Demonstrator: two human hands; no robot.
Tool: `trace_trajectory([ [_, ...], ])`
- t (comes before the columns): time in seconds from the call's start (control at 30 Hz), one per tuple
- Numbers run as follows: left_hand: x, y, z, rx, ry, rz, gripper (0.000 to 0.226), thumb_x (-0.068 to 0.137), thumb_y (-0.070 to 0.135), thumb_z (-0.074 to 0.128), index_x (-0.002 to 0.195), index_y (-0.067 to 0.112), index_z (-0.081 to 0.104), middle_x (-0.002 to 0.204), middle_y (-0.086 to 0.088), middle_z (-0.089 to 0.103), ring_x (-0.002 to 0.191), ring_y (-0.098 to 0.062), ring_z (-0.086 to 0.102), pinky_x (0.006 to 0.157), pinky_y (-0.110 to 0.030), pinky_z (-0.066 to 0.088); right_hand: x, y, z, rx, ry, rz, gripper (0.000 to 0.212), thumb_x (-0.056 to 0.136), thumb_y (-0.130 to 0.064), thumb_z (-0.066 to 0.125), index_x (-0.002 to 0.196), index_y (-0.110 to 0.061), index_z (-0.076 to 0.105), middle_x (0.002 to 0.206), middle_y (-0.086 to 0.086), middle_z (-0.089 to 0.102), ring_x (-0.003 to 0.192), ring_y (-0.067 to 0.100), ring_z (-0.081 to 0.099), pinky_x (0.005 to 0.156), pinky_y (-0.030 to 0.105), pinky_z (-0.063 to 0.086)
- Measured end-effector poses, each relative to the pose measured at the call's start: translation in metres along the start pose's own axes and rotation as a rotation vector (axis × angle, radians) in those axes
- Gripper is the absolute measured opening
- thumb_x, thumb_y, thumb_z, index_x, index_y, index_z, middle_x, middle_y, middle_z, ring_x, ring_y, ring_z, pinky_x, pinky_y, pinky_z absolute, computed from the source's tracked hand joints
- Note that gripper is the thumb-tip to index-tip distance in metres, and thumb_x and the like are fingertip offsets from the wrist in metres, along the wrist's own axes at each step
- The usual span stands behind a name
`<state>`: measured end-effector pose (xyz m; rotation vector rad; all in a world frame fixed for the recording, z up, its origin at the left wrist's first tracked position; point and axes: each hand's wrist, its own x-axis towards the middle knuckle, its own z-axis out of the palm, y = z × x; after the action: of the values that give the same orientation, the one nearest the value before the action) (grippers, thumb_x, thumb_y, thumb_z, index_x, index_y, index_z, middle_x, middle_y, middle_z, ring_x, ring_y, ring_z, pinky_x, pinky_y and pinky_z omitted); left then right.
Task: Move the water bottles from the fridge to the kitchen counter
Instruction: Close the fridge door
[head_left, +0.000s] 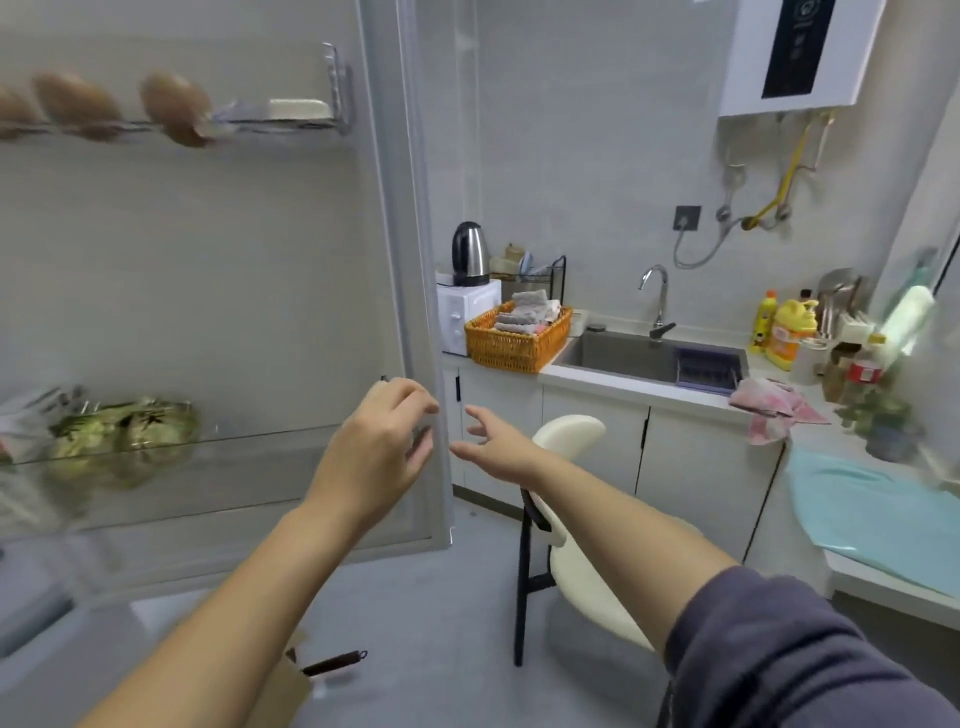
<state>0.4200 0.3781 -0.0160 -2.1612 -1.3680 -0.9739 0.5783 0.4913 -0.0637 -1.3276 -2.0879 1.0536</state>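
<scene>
The fridge door (218, 291) stands open at the left, blurred, with its inner side facing me. Its upper rack holds brown eggs (171, 106) and its lower shelf holds green packets (124, 431). No water bottle shows in this view. My left hand (384, 441) is at the door's right edge, fingers and thumb curled round it. My right hand (493, 441) hovers just right of that edge, fingers spread and holding nothing. The kitchen counter (623, 387) runs along the far wall.
On the counter are a kettle (470, 254), an orange basket of cloths (517, 338), a sink (639, 358), yellow detergent bottles (789, 332) and a pink rag (774, 410). A cream chair (576, 519) stands below my right arm. A teal cloth (878, 514) covers a surface at right.
</scene>
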Motion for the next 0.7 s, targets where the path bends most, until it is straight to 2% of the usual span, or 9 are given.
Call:
trace_trajectory([
  [0.07, 0.006, -0.005, -0.002, 0.106, 0.021, 0.009, 0.020, 0.078, 0.003, 0.071, 0.097, 0.006, 0.065, 0.097, -0.007, 0.061, 0.088, -0.024, 0.056, 0.073, -0.036, 0.052, 0.009, -0.004, 0.001, 0.012, -0.022, -0.021, 0.074, 0.096, -0.037, 0.060, 0.156, -0.024, 0.018, 0.157, 0.009, 0.034, 0.140, 0.027, 0.041, 0.113, 0.043, 0.037],
  [0.1, 0.008, -0.007, -0.003, 0.155, 0.013, -0.039, 0.022, 0.078, 0.005, 0.072, 0.098, 0.006, 0.063, 0.096, -0.007, 0.060, 0.086, -0.025, 0.055, 0.070, -0.038, 0.050, 0.012, -0.006, 0.002, 0.018, -0.036, -0.031, 0.074, 0.097, -0.037, 0.059, 0.156, -0.023, 0.017, 0.157, 0.009, 0.034, 0.140, 0.027, 0.040, 0.113, 0.043, 0.037],
  [0.17, 0.011, -0.008, -0.005, 0.190, -0.041, -0.252, 0.020, 0.084, 0.015, 0.067, 0.100, 0.008, 0.057, 0.092, -0.006, 0.056, 0.081, -0.026, 0.052, 0.065, -0.034, 0.041, 0.016, -0.008, 0.004, 0.044, -0.064, -0.047, 0.074, 0.097, -0.035, 0.059, 0.157, -0.023, 0.018, 0.158, 0.009, 0.033, 0.140, 0.027, 0.040, 0.114, 0.043, 0.037],
  [0.23, 0.012, -0.008, -0.005, 0.278, -0.180, -0.468, 0.017, 0.095, 0.029, 0.052, 0.095, 0.013, 0.047, 0.087, -0.004, 0.057, 0.076, -0.027, 0.051, 0.060, -0.033, 0.032, 0.018, -0.010, 0.006, 0.076, -0.077, -0.058, 0.072, 0.098, -0.032, 0.058, 0.157, -0.021, 0.018, 0.158, 0.010, 0.033, 0.141, 0.027, 0.039, 0.113, 0.042, 0.036],
  [0.3, 0.008, -0.008, -0.004, 0.407, -0.281, -0.468, 0.023, 0.100, 0.033, 0.041, 0.085, 0.015, 0.042, 0.084, -0.006, 0.061, 0.076, -0.031, 0.055, 0.058, -0.033, 0.027, 0.018, -0.011, 0.006, 0.101, -0.077, -0.063, 0.070, 0.099, -0.032, 0.056, 0.157, -0.019, 0.018, 0.158, 0.011, 0.033, 0.141, 0.028, 0.039, 0.112, 0.041, 0.036],
  [0.43, -0.006, -0.004, -0.010, 0.334, -0.203, -0.437, 0.030, 0.098, 0.028, 0.044, 0.072, 0.015, 0.038, 0.061, 0.002, 0.042, 0.065, -0.030, 0.045, 0.052, -0.035, 0.019, 0.011, -0.012, 0.001, 0.113, -0.076, -0.099, 0.059, 0.104, -0.032, 0.044, 0.156, -0.016, 0.020, 0.156, 0.012, 0.037, 0.141, 0.028, 0.039, 0.115, 0.043, 0.035],
  [0.53, -0.023, 0.000, -0.026, 0.312, -0.201, -0.439, 0.034, 0.095, 0.029, 0.044, 0.066, 0.018, 0.032, 0.057, 0.002, 0.037, 0.060, -0.028, 0.041, 0.049, -0.033, 0.017, 0.003, -0.020, -0.006, 0.094, -0.046, -0.175, 0.053, 0.106, -0.028, 0.040, 0.155, -0.014, 0.024, 0.155, 0.011, 0.038, 0.141, 0.026, 0.039, 0.115, 0.040, 0.034],
  [0.63, -0.047, 0.008, -0.048, 0.271, -0.166, -0.423, 0.030, 0.086, 0.036, 0.037, 0.063, 0.018, 0.034, 0.054, 0.002, 0.040, 0.054, -0.022, 0.041, 0.046, -0.030, 0.018, -0.010, -0.030, -0.010, 0.109, -0.077, -0.273, 0.049, 0.105, -0.030, 0.043, 0.150, -0.014, 0.035, 0.147, 0.010, 0.047, 0.134, 0.026, 0.046, 0.110, 0.042, 0.042],
  [0.7, -0.064, 0.012, -0.063, 0.238, -0.158, -0.437, 0.029, 0.082, 0.038, 0.038, 0.062, 0.016, 0.041, 0.054, 0.002, 0.044, 0.053, -0.018, 0.043, 0.046, -0.030, 0.025, -0.020, -0.035, -0.012, 0.074, -0.154, -0.343, 0.039, 0.104, -0.031, 0.044, 0.138, -0.011, 0.048, 0.133, 0.009, 0.058, 0.122, 0.024, 0.056, 0.100, 0.041, 0.051],
])
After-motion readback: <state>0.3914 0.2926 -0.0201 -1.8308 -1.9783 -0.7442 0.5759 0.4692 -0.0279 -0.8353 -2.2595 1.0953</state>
